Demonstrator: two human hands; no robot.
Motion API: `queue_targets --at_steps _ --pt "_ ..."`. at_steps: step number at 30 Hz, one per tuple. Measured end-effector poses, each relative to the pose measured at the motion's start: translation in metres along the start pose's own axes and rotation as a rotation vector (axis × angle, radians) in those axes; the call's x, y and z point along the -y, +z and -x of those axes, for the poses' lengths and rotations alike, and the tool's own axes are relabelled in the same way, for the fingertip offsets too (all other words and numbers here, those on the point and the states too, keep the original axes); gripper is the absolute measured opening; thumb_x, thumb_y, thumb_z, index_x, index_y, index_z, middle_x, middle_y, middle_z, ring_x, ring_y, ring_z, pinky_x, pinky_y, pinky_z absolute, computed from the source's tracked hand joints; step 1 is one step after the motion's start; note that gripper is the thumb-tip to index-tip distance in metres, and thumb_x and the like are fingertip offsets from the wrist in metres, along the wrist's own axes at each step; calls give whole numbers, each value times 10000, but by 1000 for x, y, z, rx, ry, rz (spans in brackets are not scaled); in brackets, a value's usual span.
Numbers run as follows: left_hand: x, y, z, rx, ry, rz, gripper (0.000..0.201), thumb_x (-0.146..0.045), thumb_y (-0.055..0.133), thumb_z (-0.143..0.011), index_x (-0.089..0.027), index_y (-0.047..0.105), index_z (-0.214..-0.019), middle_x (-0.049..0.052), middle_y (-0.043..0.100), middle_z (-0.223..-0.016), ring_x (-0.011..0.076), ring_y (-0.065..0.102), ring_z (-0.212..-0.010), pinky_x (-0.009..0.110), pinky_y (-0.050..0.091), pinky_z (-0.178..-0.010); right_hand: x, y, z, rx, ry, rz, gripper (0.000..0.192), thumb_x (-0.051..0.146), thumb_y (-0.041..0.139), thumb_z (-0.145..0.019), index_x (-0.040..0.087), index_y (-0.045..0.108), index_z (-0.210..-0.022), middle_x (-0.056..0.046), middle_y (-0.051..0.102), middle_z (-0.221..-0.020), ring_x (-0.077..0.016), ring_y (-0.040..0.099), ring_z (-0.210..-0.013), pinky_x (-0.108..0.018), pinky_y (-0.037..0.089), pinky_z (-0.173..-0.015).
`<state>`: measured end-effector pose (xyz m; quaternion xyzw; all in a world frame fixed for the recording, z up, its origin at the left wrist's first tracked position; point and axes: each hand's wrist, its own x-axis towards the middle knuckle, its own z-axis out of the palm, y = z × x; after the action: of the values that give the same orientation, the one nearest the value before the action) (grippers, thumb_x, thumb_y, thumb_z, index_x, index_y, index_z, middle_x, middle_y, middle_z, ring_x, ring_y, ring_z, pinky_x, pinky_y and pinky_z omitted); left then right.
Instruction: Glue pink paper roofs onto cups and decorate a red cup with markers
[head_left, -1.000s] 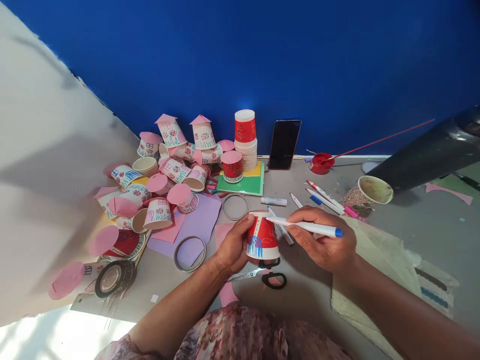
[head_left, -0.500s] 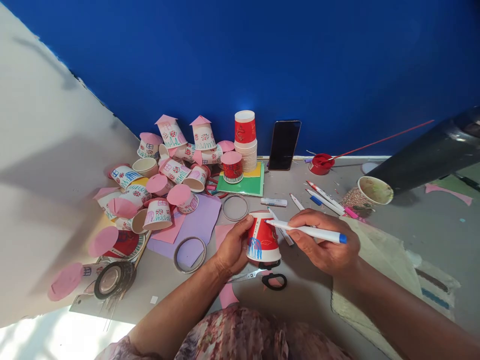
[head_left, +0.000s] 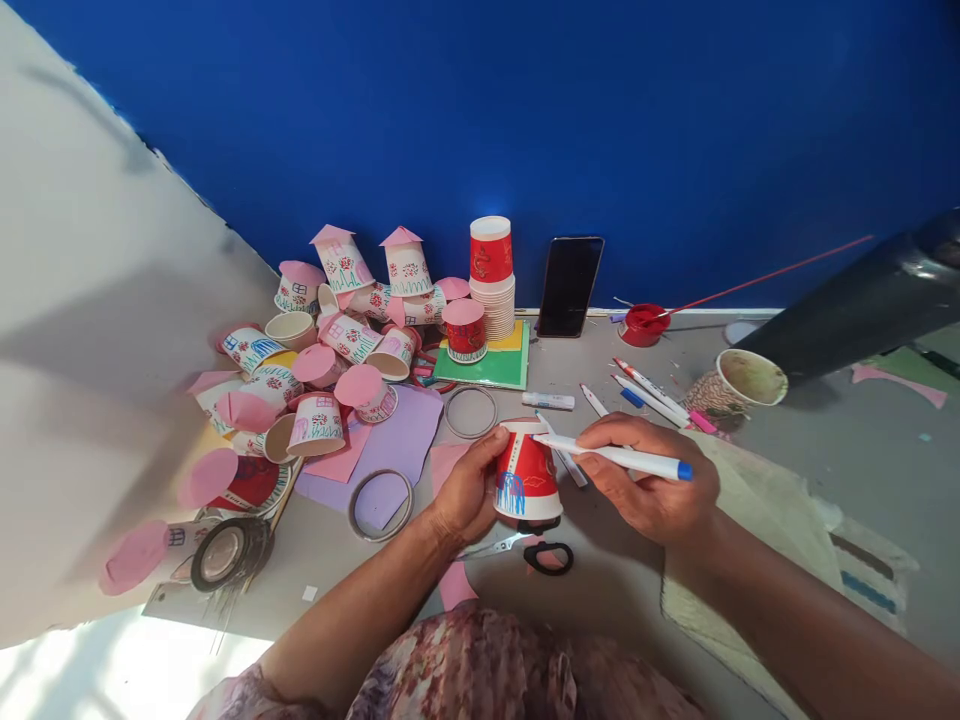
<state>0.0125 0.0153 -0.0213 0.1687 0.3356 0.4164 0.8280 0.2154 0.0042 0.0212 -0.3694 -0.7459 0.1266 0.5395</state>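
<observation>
just below the middle of the frame the left hand (head_left: 466, 490) curls its fingers (head_left: 489, 447) closed round an upturned red paper cup (head_left: 526, 475), thumb on the near side, the rest wrapped behind the wall. the cup is a tapered cone shape with a white rolled rim at the bottom and blue scribbled lines on its lower left side; a small pale mark sits on the red, too small to read. to the right of the cup the right hand (head_left: 651, 482) pinches a white marker with a blue end (head_left: 611, 456) in narrow fingers, the tip touching the upper right of the cup. black-handled scissors (head_left: 536, 551) lie on the grey bench (head_left: 825, 440) just beneath the cup. in the left centre lies a heap of decorated paper cups with pink paper discs (head_left: 330, 340); a stack of cups (head_left: 491, 275) and a dark phone (head_left: 569, 287) stand against the blue wall at centre top. no writing can be read.
</observation>
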Motion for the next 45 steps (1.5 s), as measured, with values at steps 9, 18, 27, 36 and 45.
queue_targets --at_steps 9,18,27,36,45 --pt "0 1 1 14 35 -49 443 -453 826 -857 -129 781 -1156 108 808 -1036 242 744 -944 348 561 -932 0 1 0 -8 -16 6 54 180 710 -942 223 699 -973 -36 805 -838 -173 757 -686 -263 590 -625" --pt "1 2 -1 41 74 -82 474 -473 847 -827 -126 783 -1144 122 806 -1108 272 738 -1039 342 530 -939 3 0 0 27 14 24 46 200 697 -953 245 699 -961 -32 808 -833 -189 769 -682 -291 613 -631" --pt "0 4 0 35 77 -81 465 -469 857 -828 -127 788 -1136 107 810 -1097 249 736 -1016 313 533 -902 3 0 -1 28 17 18 45 205 706 -955 245 699 -975 -40 818 -857 -189 774 -693 -280 609 -621" --pt "1 2 0 40 75 -76 463 -468 847 -837 -123 786 -1140 116 806 -1102 256 738 -1009 326 532 -911 2 0 -1 39 10 28 37 204 694 -960 240 700 -965 -47 819 -842 -195 773 -680 -287 604 -602" --pt "1 2 -1 28 70 -69 437 -446 838 -834 -129 790 -1132 105 799 -1064 252 734 -970 334 528 -909 6 -2 -3 64 25 34 57 214 675 -959 249 693 -918 -18 783 -762 -173 729 -603 -283 566 -555"
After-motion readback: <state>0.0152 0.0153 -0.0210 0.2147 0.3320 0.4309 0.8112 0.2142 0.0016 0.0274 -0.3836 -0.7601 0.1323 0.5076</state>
